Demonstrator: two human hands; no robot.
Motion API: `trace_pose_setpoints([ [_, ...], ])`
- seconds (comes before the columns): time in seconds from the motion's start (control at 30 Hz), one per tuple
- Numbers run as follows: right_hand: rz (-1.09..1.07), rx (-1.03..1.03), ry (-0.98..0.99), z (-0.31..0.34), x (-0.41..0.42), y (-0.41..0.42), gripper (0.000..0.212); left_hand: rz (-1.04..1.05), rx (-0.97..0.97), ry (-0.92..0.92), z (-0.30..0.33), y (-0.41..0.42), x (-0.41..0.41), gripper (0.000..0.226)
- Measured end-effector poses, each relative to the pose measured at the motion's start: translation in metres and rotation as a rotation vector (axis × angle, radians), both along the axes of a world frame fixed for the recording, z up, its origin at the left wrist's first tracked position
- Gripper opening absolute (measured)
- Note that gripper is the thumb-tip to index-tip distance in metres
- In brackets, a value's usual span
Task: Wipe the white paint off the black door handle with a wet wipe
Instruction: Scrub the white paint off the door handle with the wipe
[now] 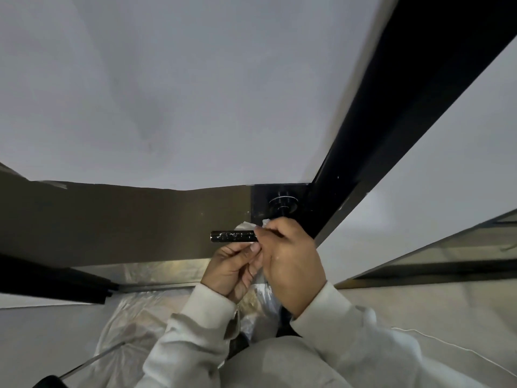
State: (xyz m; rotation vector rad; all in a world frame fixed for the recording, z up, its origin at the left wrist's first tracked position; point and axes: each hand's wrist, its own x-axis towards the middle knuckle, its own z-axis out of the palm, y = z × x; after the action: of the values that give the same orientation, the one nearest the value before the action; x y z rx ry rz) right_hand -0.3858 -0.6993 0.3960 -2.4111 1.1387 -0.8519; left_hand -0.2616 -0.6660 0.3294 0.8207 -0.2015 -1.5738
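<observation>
Pinching a wet wipe (246, 227) around the paint-flecked door handle (233, 236), right hand (291, 259) fingers clamped; left hand (233, 268), below the handle, grips the wipe's tail; the handle's free end is bare.

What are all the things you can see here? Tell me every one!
door handle: one, black with white paint specks, sticking out left from the hands.
handle base: one, black and round, on the door just above the hands.
wet wipe: one, white, bunched at the handle by the right hand.
door: one, white above, brown strip below.
door edge: one, black, running up to the right.
plastic sheet: one, clear, on the floor.
left hand: one, below the handle.
right hand: one, on the handle with the wipe.
</observation>
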Motion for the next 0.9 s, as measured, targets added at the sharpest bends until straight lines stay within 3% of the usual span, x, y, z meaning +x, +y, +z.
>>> trace_pose_setpoints([
  [0.17, 0.001, 0.075, -0.089, 0.012, 0.008, -0.005, 0.035, 0.015, -0.035, -0.016, -0.003, -0.002, 0.014, 0.052],
  [0.3, 0.028, 0.073, -0.135, 0.008, 0.004, -0.009, 0.019, -0.010, -0.032, -0.015, 0.000, -0.005, 0.011, 0.050],
  [0.53, -0.121, -0.014, -0.218, -0.014, -0.017, 0.016, 0.016, -0.001, 0.079, 0.049, 0.014, 0.002, -0.002, 0.003],
  [0.7, -0.211, -0.049, -0.317, -0.013, -0.016, 0.019, 0.015, 0.117, 0.092, 0.127, 0.009, 0.007, 0.017, 0.015],
  [0.83, -0.160, -0.112, -0.217, -0.009, 0.014, 0.013, 0.020, 0.132, 0.083, 0.118, 0.017, 0.001, 0.024, 0.036],
  [0.9, -0.086, -0.119, -0.136, -0.010, 0.028, 0.012, 0.022, 0.137, 0.050, 0.080, 0.023, 0.003, 0.031, 0.035],
])
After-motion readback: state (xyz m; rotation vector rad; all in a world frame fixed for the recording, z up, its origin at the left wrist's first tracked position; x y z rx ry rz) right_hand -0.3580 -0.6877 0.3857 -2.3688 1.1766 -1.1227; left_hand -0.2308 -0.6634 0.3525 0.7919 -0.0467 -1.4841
